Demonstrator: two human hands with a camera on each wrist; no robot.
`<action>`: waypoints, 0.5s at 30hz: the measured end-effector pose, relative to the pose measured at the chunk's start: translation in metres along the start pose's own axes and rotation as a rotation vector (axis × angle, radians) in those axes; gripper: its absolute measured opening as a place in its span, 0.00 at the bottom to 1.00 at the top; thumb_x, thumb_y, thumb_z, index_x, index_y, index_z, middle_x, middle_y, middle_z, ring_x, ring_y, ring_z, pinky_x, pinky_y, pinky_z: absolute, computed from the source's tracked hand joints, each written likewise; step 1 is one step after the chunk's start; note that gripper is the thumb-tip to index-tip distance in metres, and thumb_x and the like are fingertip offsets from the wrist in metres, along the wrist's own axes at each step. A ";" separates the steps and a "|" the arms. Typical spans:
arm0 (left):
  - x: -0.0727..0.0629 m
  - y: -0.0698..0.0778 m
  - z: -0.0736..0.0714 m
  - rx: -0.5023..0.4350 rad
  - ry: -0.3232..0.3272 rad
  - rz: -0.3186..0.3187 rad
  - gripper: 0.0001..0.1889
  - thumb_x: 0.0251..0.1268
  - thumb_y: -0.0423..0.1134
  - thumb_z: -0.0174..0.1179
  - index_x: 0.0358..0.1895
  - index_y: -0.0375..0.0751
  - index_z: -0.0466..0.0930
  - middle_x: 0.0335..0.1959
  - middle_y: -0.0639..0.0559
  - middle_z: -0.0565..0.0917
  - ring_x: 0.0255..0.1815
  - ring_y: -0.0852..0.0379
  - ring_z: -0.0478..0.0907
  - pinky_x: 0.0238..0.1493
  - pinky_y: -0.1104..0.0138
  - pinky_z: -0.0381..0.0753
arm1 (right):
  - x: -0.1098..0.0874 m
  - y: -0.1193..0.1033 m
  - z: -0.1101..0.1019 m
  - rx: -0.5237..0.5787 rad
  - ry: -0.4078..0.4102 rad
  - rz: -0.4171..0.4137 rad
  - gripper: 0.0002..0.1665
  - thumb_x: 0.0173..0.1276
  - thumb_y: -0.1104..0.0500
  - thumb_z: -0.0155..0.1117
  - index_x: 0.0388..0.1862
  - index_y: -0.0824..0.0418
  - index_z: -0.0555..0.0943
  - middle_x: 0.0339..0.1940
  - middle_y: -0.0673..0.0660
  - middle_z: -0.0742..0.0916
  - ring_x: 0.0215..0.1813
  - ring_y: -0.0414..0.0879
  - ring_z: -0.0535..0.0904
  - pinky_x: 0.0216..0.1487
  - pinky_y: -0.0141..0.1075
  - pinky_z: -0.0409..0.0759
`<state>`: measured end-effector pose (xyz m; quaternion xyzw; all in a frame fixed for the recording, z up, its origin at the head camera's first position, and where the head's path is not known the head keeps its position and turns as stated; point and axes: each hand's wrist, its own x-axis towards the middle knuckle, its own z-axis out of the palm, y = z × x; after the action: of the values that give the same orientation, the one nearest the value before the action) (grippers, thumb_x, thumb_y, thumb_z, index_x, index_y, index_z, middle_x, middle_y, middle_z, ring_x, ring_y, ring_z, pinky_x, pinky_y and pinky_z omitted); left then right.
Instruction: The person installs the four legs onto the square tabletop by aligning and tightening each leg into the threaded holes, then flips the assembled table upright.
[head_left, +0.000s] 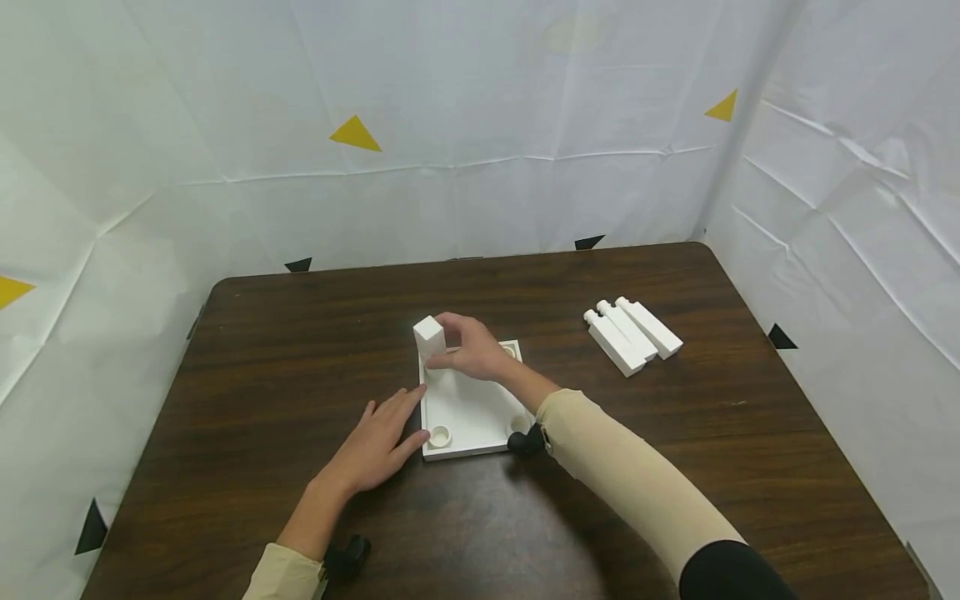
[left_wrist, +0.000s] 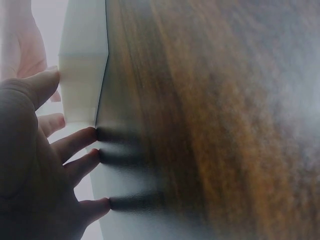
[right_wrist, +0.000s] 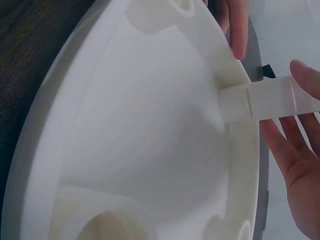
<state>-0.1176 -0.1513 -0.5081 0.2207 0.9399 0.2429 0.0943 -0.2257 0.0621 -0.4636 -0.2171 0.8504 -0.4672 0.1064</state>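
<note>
A shallow white square tray-like board [head_left: 468, 412] with round sockets at its corners lies on the table. At its far left corner a white square leg [head_left: 430, 333] stands upright, its lower end at the corner socket [right_wrist: 235, 105]; how deep it sits I cannot tell. My right hand [head_left: 474, 350] grips this leg between thumb and fingers. My left hand [head_left: 378, 442] rests along the board's left side with fingers spread, thumb and fingertips touching the edge, as the left wrist view also shows. The near left socket [head_left: 439, 437] is bare.
Three more white legs [head_left: 633, 336] with narrow knobbed ends lie side by side to the right on the dark wooden table [head_left: 300, 367]. White sheets [head_left: 465, 108] with yellow and black triangles hang behind and at both sides.
</note>
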 end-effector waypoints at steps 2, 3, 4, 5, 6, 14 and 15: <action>0.000 0.000 0.000 -0.001 -0.001 -0.004 0.38 0.72 0.61 0.49 0.79 0.54 0.50 0.77 0.50 0.59 0.78 0.48 0.51 0.71 0.38 0.44 | 0.000 0.000 0.002 -0.006 0.025 0.020 0.32 0.58 0.58 0.76 0.61 0.57 0.75 0.54 0.54 0.84 0.59 0.50 0.79 0.57 0.43 0.78; 0.000 0.000 0.000 -0.002 -0.002 -0.007 0.38 0.72 0.61 0.49 0.79 0.54 0.50 0.77 0.50 0.59 0.78 0.48 0.51 0.71 0.38 0.44 | 0.000 0.000 0.003 -0.009 0.039 0.032 0.32 0.58 0.57 0.77 0.60 0.57 0.75 0.53 0.53 0.84 0.58 0.49 0.80 0.56 0.43 0.78; -0.001 0.001 0.000 -0.004 0.000 -0.005 0.38 0.72 0.61 0.50 0.79 0.53 0.50 0.77 0.49 0.59 0.78 0.47 0.51 0.71 0.37 0.44 | 0.000 0.000 0.005 -0.011 0.055 0.041 0.31 0.57 0.57 0.78 0.58 0.57 0.76 0.52 0.53 0.85 0.57 0.48 0.80 0.55 0.42 0.79; -0.001 0.001 0.000 -0.005 0.000 -0.007 0.38 0.72 0.61 0.50 0.79 0.53 0.50 0.77 0.49 0.59 0.78 0.48 0.51 0.71 0.38 0.44 | 0.000 0.000 0.006 -0.015 0.070 0.053 0.30 0.56 0.56 0.78 0.56 0.56 0.76 0.50 0.52 0.85 0.55 0.47 0.81 0.54 0.41 0.79; -0.001 0.001 0.000 -0.006 0.002 -0.003 0.38 0.72 0.61 0.50 0.79 0.53 0.50 0.77 0.49 0.59 0.78 0.47 0.51 0.71 0.37 0.44 | 0.000 0.000 0.007 -0.020 0.084 0.066 0.29 0.55 0.55 0.79 0.54 0.55 0.77 0.49 0.51 0.85 0.54 0.46 0.81 0.52 0.41 0.79; -0.001 0.000 0.000 -0.002 0.004 0.002 0.38 0.73 0.60 0.50 0.79 0.52 0.50 0.77 0.49 0.59 0.78 0.48 0.51 0.71 0.37 0.44 | 0.001 -0.001 0.009 -0.047 0.097 0.098 0.32 0.54 0.51 0.80 0.54 0.54 0.74 0.45 0.50 0.83 0.49 0.45 0.79 0.49 0.39 0.79; 0.000 0.000 0.000 -0.002 0.007 0.004 0.38 0.73 0.60 0.50 0.79 0.52 0.50 0.77 0.49 0.59 0.78 0.47 0.51 0.71 0.37 0.44 | 0.002 -0.002 0.008 -0.044 0.085 0.090 0.33 0.55 0.52 0.79 0.57 0.53 0.74 0.47 0.50 0.83 0.50 0.45 0.79 0.50 0.40 0.79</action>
<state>-0.1171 -0.1513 -0.5080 0.2217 0.9395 0.2449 0.0910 -0.2236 0.0546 -0.4666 -0.1610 0.8732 -0.4518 0.0865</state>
